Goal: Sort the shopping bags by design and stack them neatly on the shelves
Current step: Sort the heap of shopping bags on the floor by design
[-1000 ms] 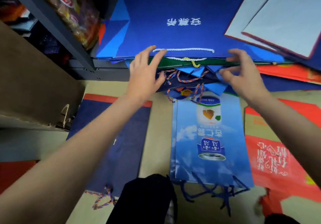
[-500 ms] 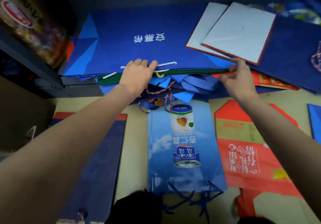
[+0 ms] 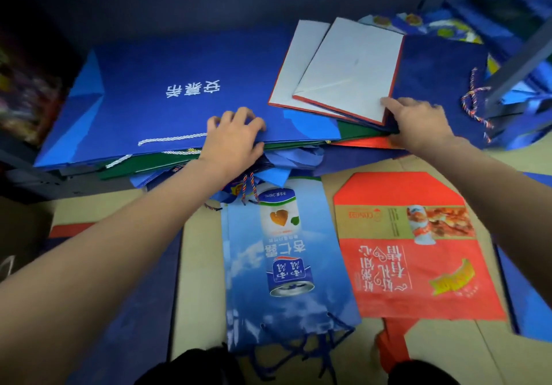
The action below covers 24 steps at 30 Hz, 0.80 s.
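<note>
My left hand (image 3: 236, 142) grips the near edge of the big blue bag (image 3: 179, 101) with white lettering, fingers curled over its top face and the thumb side tucked under, so I am holding the front lip of the stack on the low shelf. My right hand (image 3: 418, 125) pinches the near corner of the white-faced, red-edged bags (image 3: 352, 65) and the dark layers beneath them, fingers on top; I cannot tell how far the thumb reaches below. The whole stack lies directly ahead of me, its long axis running left to right, with the open handle edges facing me and spilling blue straps (image 3: 286, 160) over the shelf front. The two hands sit along that same front edge, well apart. I judge the next move turns on that: squaring or lifting the pile means both hands working along the near edge together, the left being closer to the middle of the blue bag. On the floor just below lie a sky-blue can-print bag (image 3: 283, 265) and a red bag (image 3: 412, 259), side by side, not yet shelved.
</note>
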Tool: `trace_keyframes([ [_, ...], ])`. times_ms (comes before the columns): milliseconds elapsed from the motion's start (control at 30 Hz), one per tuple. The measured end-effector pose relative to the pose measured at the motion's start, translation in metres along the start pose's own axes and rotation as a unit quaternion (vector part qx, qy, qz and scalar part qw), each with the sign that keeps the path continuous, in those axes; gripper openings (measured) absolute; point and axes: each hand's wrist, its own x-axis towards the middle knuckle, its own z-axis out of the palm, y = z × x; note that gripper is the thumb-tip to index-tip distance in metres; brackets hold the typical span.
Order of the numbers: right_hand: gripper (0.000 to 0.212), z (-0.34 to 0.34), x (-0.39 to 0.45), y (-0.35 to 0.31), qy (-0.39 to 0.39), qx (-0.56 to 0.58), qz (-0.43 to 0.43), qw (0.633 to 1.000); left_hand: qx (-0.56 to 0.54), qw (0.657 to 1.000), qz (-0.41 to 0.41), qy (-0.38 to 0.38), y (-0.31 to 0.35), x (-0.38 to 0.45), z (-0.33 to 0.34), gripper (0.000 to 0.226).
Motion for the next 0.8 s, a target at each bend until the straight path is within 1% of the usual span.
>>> trace_keyframes([
  [67, 0.054, -0.008, 0.001, 0.009, -0.009, -0.039, -0.038, 0.998, -0.022, 1.000, 0.009, -0.009, 0.016, 0.008, -0.002, 0.042],
  [100, 0.051, -0.018, -0.001, 0.010, -0.015, -0.056, -0.051, 0.997, -0.058, 0.998, 0.001, -0.003, 0.022, 0.010, -0.005, 0.045],
  [133, 0.048, -0.030, -0.005, 0.007, -0.009, -0.078, -0.064, 0.995, -0.117, 0.993, -0.017, 0.012, 0.029, 0.011, -0.009, 0.047],
  [167, 0.046, -0.044, -0.012, 0.002, 0.013, -0.098, -0.079, 0.992, -0.191, 0.980, -0.043, 0.030, 0.034, 0.011, -0.014, 0.049],
  [233, 0.042, -0.061, -0.039, -0.017, 0.052, -0.103, -0.143, 0.983, -0.335, 0.933, -0.113, 0.061, 0.038, 0.011, -0.021, 0.047],
  [267, 0.045, -0.063, -0.059, -0.030, 0.043, -0.084, -0.191, 0.977, -0.390, 0.906, -0.152, 0.060, 0.036, 0.009, -0.022, 0.046],
  [300, 0.049, -0.064, -0.081, -0.042, 0.022, -0.038, -0.235, 0.971, -0.420, 0.887, -0.186, 0.048, 0.033, 0.006, -0.022, 0.047],
  [333, 0.053, -0.061, -0.099, -0.049, -0.014, 0.028, -0.255, 0.967, -0.432, 0.875, -0.215, 0.029, 0.029, 0.001, -0.020, 0.049],
  [367, 0.055, -0.057, -0.110, -0.050, -0.052, 0.111, -0.249, 0.961, -0.436, 0.868, -0.235, 0.011, 0.025, -0.005, -0.015, 0.052],
  [400, 0.056, -0.050, -0.110, -0.044, -0.058, 0.189, -0.234, 0.952, -0.436, 0.864, -0.251, 0.000, 0.023, -0.010, -0.011, 0.056],
  [433, 0.057, -0.036, -0.103, -0.032, -0.032, 0.235, -0.217, 0.947, -0.435, 0.863, -0.259, 0.003, 0.022, -0.015, -0.007, 0.059],
  [467, 0.061, -0.021, -0.093, -0.019, -0.015, 0.244, -0.180, 0.953, -0.435, 0.860, -0.266, 0.016, 0.023, -0.021, -0.003, 0.061],
  [500, 0.071, -0.008, -0.085, -0.006, -0.020, 0.240, -0.128, 0.962, -0.438, 0.856, -0.272, 0.029, 0.027, -0.025, 0.000, 0.063],
  [567, 0.095, 0.014, -0.072, 0.013, -0.074, 0.232, -0.028, 0.970, -0.446, 0.850, -0.276, 0.040, 0.039, -0.032, 0.005, 0.070],
  [600, 0.102, 0.023, -0.067, 0.018, -0.098, 0.235, 0.003, 0.967, -0.448, 0.850, -0.274, 0.038, 0.046, -0.034, 0.008, 0.073],
  [633, 0.103, 0.028, -0.064, 0.020, -0.103, 0.241, 0.021, 0.965, -0.447, 0.851, -0.274, 0.032, 0.053, -0.036, 0.010, 0.073],
  [700, 0.093, 0.030, -0.056, 0.020, -0.072, 0.290, 0.053, 0.953, -0.448, 0.848, -0.282, 0.029, 0.064, -0.041, 0.013, 0.072],
  [800, 0.076, 0.031, -0.056, 0.014, -0.029, 0.355, 0.088, 0.930, -0.490, 0.818, -0.295, 0.056, 0.062, -0.049, 0.024, 0.076],
])
